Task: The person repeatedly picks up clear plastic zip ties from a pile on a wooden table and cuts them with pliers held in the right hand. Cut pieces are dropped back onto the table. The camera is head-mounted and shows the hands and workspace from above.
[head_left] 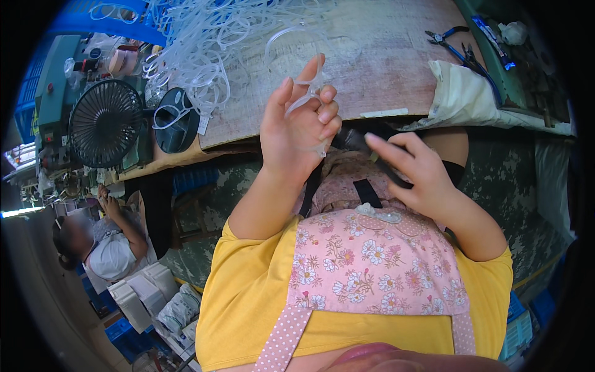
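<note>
My left hand [299, 127] is raised in front of the wooden table's [378, 68] edge, fingers curled around a loop of clear plastic tubing [308, 93] that runs between thumb and fingertips. Just to its right, my right hand [414, 167] grips a black tool [358, 141] whose tip points toward the tubing at the left hand. Both hands hover over my lap, above a pink flowered apron. A large tangle of clear tubing pieces [211, 43] lies on the table beyond the left hand.
A small black fan [104, 123] stands at the table's left end beside a dark round dish [176, 121]. Pliers [455, 46] and a white cloth [465, 93] lie at the right. A blue crate [93, 15] sits at the back left. Another person [102, 245] sits lower left.
</note>
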`<state>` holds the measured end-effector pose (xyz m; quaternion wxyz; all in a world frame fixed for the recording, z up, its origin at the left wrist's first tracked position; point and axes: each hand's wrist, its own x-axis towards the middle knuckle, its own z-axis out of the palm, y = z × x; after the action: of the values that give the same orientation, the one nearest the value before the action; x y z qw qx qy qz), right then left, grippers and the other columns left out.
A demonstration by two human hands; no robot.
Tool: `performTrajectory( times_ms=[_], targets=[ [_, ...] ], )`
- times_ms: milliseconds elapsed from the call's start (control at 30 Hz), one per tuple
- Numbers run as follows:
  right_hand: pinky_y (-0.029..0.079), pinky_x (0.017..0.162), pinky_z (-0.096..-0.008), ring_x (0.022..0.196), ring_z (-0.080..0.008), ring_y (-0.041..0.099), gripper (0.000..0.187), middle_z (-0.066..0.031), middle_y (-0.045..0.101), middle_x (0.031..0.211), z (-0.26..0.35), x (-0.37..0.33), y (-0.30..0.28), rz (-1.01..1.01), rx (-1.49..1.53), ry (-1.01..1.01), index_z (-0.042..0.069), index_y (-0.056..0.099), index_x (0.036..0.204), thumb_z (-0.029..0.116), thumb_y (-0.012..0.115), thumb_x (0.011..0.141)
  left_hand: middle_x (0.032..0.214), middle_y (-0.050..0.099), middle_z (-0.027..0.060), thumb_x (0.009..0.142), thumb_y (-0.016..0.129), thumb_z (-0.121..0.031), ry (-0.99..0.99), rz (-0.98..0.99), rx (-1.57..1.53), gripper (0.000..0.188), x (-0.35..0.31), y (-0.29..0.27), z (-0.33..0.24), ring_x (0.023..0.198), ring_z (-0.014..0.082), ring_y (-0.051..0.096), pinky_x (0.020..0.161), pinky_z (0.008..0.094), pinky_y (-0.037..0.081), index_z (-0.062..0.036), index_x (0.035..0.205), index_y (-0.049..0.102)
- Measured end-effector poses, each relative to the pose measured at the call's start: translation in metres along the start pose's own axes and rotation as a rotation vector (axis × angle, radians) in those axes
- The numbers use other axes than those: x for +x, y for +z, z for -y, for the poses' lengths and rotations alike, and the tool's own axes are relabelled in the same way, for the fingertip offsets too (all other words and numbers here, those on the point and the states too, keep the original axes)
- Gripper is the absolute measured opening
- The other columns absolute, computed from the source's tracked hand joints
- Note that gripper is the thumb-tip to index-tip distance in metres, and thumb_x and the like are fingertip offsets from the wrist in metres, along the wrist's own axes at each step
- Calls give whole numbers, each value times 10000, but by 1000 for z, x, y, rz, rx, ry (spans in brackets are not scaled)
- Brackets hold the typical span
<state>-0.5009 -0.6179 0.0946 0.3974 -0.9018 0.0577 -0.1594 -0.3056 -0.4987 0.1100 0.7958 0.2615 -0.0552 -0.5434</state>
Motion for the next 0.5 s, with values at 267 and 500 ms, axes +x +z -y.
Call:
performTrajectory(
  times_ms=[267, 500],
  targets=[
    [449, 746, -384, 896, -282, 537, 683, -123, 536, 1086, 4, 2, 2, 0, -275, -226, 179, 586, 1299, 137, 747, 637, 1032, 511, 122, 953, 457, -455, -10, 48, 81, 680, 2, -2, 2, 859, 189, 479, 771, 312, 455, -56, 1478, 295],
    [443, 744, -293, 861, -198, 551, 682, -118, 542, 1098, 4, -1, -10, 243, 604, 96, 114, 505, 1374, 120, 703, 721, 1436, 362, 232, 836, 514, -704, 845, 194, 1050, 1090, -5, -35, 19, 1318, 325, 392, 1119, 465, 231, 41, 1499, 75]
  ],
)
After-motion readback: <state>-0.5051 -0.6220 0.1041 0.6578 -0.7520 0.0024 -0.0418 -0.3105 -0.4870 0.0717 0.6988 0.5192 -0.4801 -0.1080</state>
